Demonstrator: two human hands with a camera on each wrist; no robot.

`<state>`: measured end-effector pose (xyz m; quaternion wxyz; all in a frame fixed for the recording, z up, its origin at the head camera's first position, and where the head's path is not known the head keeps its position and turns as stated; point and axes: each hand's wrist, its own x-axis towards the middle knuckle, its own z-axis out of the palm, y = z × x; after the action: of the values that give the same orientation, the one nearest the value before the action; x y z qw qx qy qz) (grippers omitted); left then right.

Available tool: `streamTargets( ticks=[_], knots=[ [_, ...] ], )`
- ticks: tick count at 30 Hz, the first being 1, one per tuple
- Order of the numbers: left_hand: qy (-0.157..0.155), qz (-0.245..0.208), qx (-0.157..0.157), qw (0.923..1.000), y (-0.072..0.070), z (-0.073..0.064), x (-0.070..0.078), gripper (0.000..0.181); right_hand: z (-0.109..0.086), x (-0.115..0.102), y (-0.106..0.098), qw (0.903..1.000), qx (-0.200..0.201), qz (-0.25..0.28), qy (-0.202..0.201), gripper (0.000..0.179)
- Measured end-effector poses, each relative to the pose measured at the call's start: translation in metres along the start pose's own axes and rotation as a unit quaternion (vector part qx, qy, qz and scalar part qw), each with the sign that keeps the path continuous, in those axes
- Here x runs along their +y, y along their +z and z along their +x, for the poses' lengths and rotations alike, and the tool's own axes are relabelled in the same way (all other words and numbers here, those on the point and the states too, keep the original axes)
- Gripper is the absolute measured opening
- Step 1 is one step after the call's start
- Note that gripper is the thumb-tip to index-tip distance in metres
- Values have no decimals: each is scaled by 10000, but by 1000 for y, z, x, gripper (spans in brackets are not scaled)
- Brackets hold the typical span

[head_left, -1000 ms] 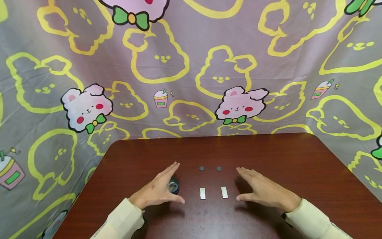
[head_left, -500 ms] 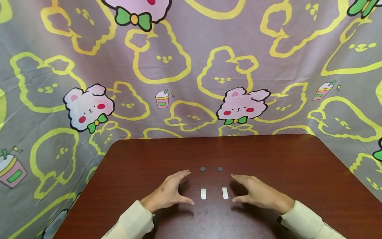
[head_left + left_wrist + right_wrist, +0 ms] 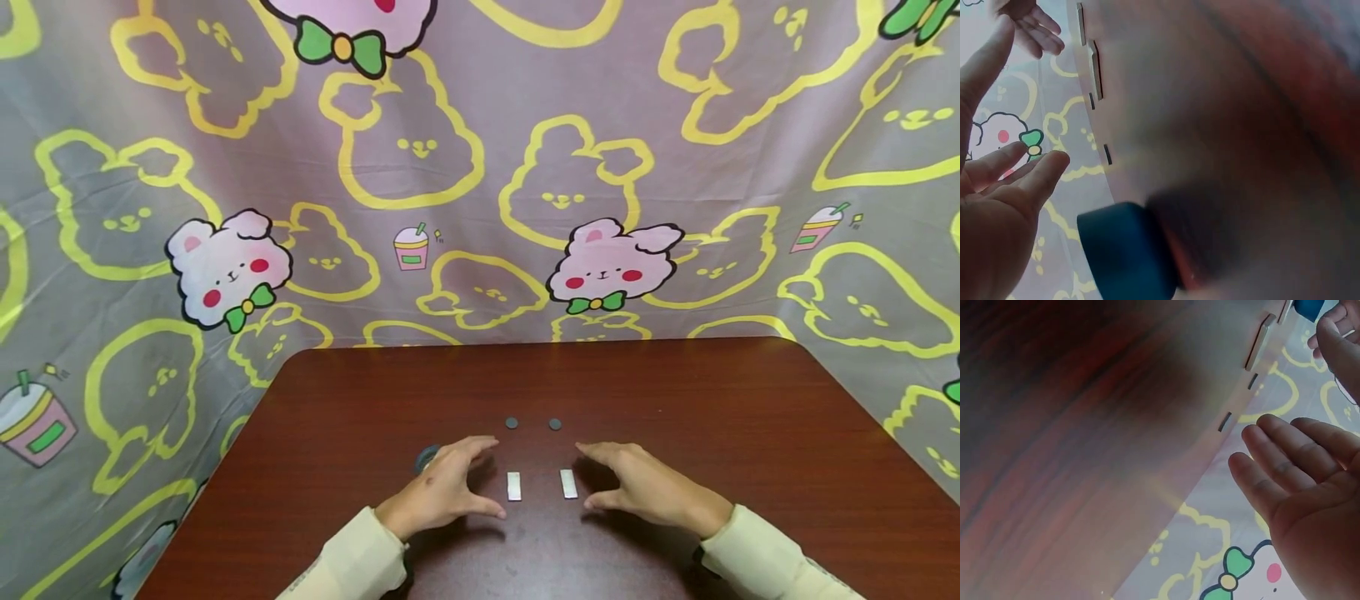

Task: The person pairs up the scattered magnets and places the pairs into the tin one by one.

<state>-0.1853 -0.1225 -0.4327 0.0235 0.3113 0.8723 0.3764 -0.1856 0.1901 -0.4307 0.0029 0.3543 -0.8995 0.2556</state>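
Observation:
Two white rectangular pieces, the left one (image 3: 513,486) and the right one (image 3: 569,484), lie side by side on the table. Beyond them lie two small dark discs, a left disc (image 3: 512,423) and a right disc (image 3: 555,424). My left hand (image 3: 446,492) hovers left of the pieces, fingers extended and thumb apart, holding nothing. On the other side my right hand (image 3: 652,487) is held likewise, its palm facing inward. A dark blue round container (image 3: 426,457) stands behind my left hand, partly hidden; the left wrist view shows its blue side (image 3: 1125,250).
The brown wooden table (image 3: 675,383) has rounded far corners. A grey cloth (image 3: 480,225) with rabbit and drink-cup prints hangs behind it and along both sides.
My left hand has moved right, closer to the white pieces, and the blue container shows again on its left. My right hand has shifted slightly left. The pieces and discs stay put.

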Motion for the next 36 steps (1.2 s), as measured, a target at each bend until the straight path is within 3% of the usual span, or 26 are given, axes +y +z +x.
streamTargets(
  ticks=[8,16,21,32,36],
  knots=[
    [59,-61,-14,10000,11,5,0,80,4,1,4,9995,-31,299,-84,65],
    [14,149,20,9999,15,8,-1,78,5,2,8,9968,-2,752,272,62],
    [-116,36,136,9998,20,9,-3,75,6,2,12,9929,123,1139,329,62],
    [-359,-540,302,9974,33,11,-10,49,10,15,24,9939,409,1012,159,45],
    [-333,-492,397,9974,36,11,-11,43,12,16,26,9941,473,969,81,39]
  ],
)
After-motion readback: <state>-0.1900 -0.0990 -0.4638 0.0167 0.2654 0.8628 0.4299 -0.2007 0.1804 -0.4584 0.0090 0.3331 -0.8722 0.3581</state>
